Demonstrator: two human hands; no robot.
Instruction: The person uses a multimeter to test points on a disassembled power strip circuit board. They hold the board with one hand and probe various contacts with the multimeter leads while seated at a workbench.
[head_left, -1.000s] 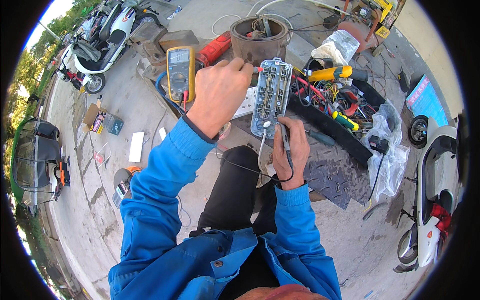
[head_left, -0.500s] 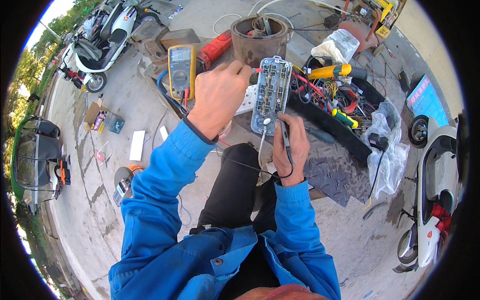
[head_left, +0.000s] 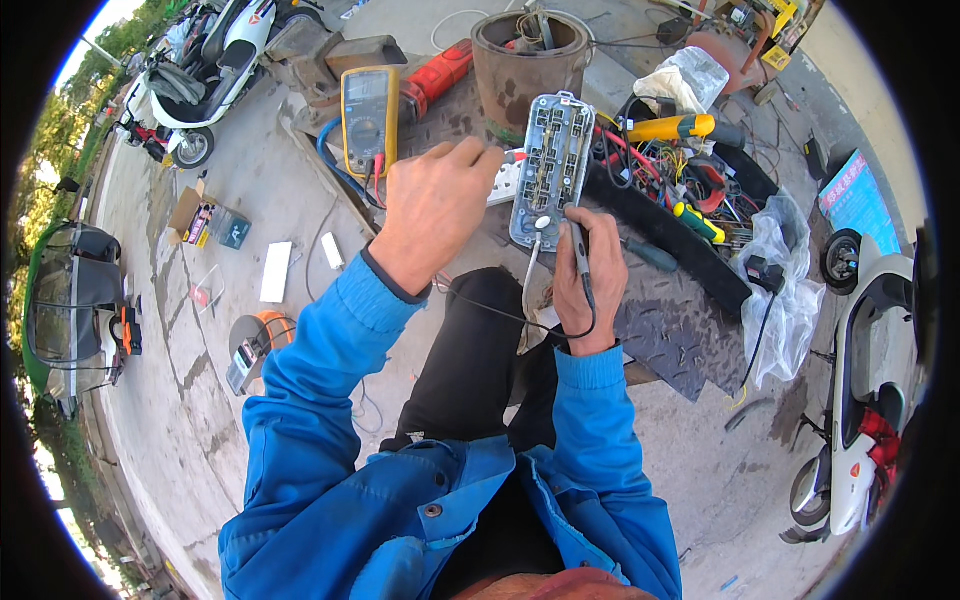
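My left hand (head_left: 438, 208) pinches a red-tipped probe (head_left: 512, 157) at the left side of an opened grey power strip (head_left: 549, 150), its inner contacts exposed. Below, my right hand (head_left: 590, 275) grips a black probe (head_left: 579, 250) against the strip's lower end, beside a white cable (head_left: 532, 287). Upper left of my left hand lies a yellow multimeter (head_left: 366, 105) with leads plugged in; its display is too small to make out. A white socket board (head_left: 503, 186) is partly hidden behind the hand and strip.
A box of tools and wires (head_left: 690, 180) and clear plastic bag (head_left: 770, 330) sit right. Behind are a metal bucket (head_left: 528, 80), red power tool (head_left: 440, 72) and vise (head_left: 300, 55). Scooters (head_left: 860, 380) stand around; a cardboard box (head_left: 215, 220) lies on the concrete left.
The view has shifted slightly, putting the surroundings higher in the picture. My left hand with the red probe has moved down along the strip; my right hand stays at its lower end.
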